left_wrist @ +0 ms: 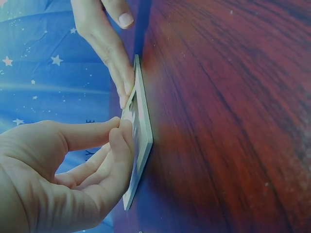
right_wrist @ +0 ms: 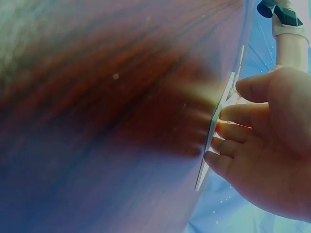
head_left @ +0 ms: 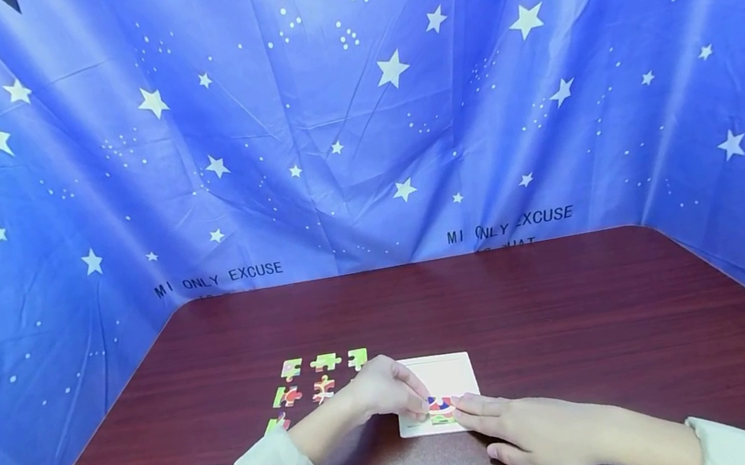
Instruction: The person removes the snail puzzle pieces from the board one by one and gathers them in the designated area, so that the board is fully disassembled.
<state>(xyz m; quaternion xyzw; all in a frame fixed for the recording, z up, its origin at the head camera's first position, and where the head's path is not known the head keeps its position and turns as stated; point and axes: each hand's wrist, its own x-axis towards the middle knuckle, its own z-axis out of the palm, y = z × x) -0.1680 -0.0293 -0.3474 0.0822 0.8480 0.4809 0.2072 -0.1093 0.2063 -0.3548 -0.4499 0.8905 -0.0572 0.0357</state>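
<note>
A white puzzle tray (head_left: pixel 438 372) lies on the table, with joined colourful puzzle pieces (head_left: pixel 443 418) in its front part. My left hand (head_left: pixel 388 391) reaches over the tray from the left, thumb and fingertips pinching a puzzle piece at the left side of that patch. In the left wrist view, the left hand (left_wrist: pixel 73 165) has its curled fingers right at the tray's edge, hiding most of the piece. From the other side my right hand (head_left: pixel 539 431) rests nearly straight fingers on the pieces' right edge. The right wrist view shows the right hand (right_wrist: pixel 272 141) with fingertips at the tray (right_wrist: pixel 214 119).
Left of the tray, loose puzzle pieces lie spread in rows, among them a green one (head_left: pixel 326 362) and a red one (head_left: pixel 323 387); the left forearm covers some. The dark wooden table (head_left: pixel 533 305) is bordered by a blue star-patterned curtain (head_left: pixel 327 112).
</note>
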